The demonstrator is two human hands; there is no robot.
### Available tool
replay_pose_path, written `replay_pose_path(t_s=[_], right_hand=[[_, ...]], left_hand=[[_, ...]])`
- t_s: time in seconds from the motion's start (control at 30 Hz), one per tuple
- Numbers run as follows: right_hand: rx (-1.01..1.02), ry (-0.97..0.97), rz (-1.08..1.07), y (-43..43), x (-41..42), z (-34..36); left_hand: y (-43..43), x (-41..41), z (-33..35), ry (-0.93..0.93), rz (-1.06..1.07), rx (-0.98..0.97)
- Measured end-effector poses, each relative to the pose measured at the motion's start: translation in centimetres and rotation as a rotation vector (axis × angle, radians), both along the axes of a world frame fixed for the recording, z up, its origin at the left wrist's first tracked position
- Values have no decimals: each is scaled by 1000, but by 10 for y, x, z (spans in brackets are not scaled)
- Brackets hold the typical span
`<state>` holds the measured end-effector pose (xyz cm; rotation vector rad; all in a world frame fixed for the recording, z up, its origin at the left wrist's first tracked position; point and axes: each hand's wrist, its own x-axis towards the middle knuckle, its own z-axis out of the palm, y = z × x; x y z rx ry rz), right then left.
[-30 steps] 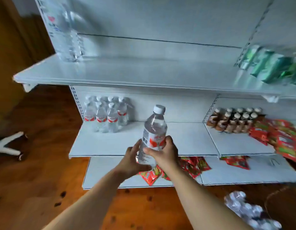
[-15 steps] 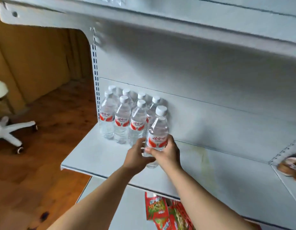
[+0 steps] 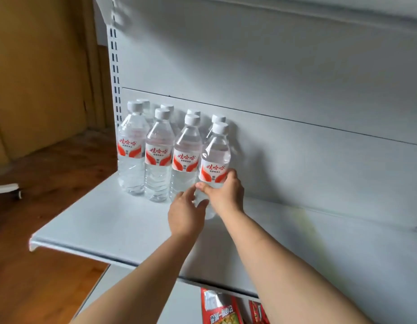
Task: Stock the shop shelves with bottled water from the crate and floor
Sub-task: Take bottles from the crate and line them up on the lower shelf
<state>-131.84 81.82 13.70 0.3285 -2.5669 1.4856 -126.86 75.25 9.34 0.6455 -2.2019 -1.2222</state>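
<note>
From the head view, I have the bottle upright on the shelf, at the right end of the front row, just beside its neighbour. My right hand is wrapped around its lower half, below the label; my left hand has loose, half-spread fingers touching the base and grips nothing. To finish this well, I would nudge the bottle level with the row, label facing out, then let go straight back so it does not rock into the next one. A second row stands behind against the back panel, so there is little depth to spare. To the right the shelf is bare. Red packets lie on the shelf below, well clear.
</note>
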Motion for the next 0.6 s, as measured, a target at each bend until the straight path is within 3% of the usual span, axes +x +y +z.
replay_pose_path(t_s=[0.1, 0.6], right_hand=[[7, -13, -5, -4, -7, 0], [24, 7, 22, -9, -23, -1]], left_hand=[[1, -2, -2, -1, 24, 85], [7, -4, -7, 33, 35, 97]])
